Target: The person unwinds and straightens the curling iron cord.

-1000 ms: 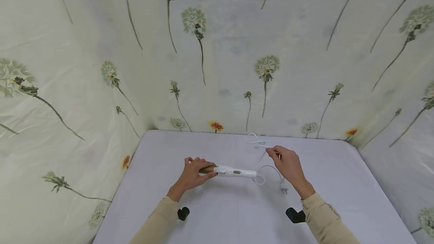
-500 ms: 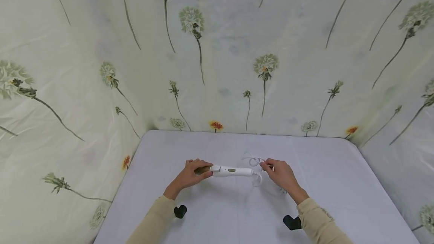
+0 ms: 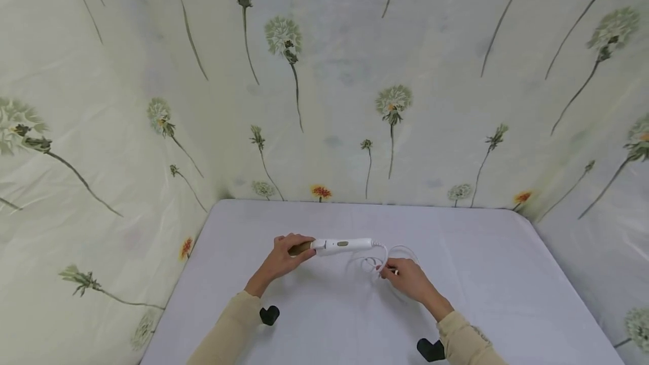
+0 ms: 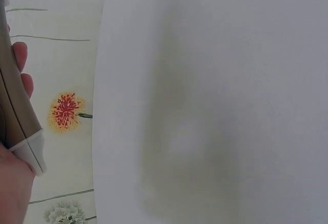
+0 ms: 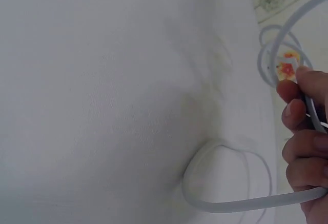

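A white hair-iron-like tool [image 3: 350, 245] with brown plates is held roughly level above the table, its left end gripped by my left hand [image 3: 284, 255]. In the left wrist view the brown plates [image 4: 14, 96] lie between the thumb side and fingers of that hand [image 4: 14, 188]. From the tool's right end a white cord [image 3: 386, 252] hangs in loops. My right hand [image 3: 412, 280] pinches the cord with curled fingers; in the right wrist view, cord loops [image 5: 225, 206] run out of this hand [image 5: 307, 152]. The plug cannot be made out.
A table with a white cover [image 3: 487, 275] stretches around the hands, against a flower-patterned curtain [image 3: 329, 72] behind and at both sides. One dark object [image 3: 270, 315] is beside the left sleeve, another [image 3: 431, 349] beside the right sleeve.
My right hand has moved down and slightly left with the cord, whose loops now hang nearer the tool's end. The tool has shifted a little left and its right end has risen.
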The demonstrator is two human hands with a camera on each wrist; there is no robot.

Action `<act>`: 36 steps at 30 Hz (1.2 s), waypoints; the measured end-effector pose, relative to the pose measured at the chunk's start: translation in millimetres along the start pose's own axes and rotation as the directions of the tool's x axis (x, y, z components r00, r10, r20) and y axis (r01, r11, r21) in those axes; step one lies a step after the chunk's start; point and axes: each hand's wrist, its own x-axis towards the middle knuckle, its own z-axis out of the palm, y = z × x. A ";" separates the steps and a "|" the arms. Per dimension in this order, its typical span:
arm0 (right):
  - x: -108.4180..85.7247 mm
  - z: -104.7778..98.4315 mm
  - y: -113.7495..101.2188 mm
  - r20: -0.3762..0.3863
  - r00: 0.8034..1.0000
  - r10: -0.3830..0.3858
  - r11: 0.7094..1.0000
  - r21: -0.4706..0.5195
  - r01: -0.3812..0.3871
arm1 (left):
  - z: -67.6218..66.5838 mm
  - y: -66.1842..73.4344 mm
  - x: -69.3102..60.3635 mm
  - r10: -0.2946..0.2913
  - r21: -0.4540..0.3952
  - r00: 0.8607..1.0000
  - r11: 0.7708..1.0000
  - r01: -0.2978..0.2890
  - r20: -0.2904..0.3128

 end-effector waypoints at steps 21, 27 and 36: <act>-25.2 31.5 -16.0 0.097 0.990 -0.099 0.995 0.024 0.097 | 25.4 -10.6 26.6 0.030 0.299 0.980 0.954 0.031 -0.197; -33.2 47.1 -22.2 0.059 0.998 -0.038 0.998 -0.056 0.041 | 40.2 -19.0 26.6 0.028 0.412 0.983 0.910 0.051 -0.182; -39.7 56.0 -32.5 -0.015 1.000 -0.010 0.990 -0.144 0.008 | 54.0 -35.7 28.6 0.008 0.450 0.975 0.888 0.095 -0.221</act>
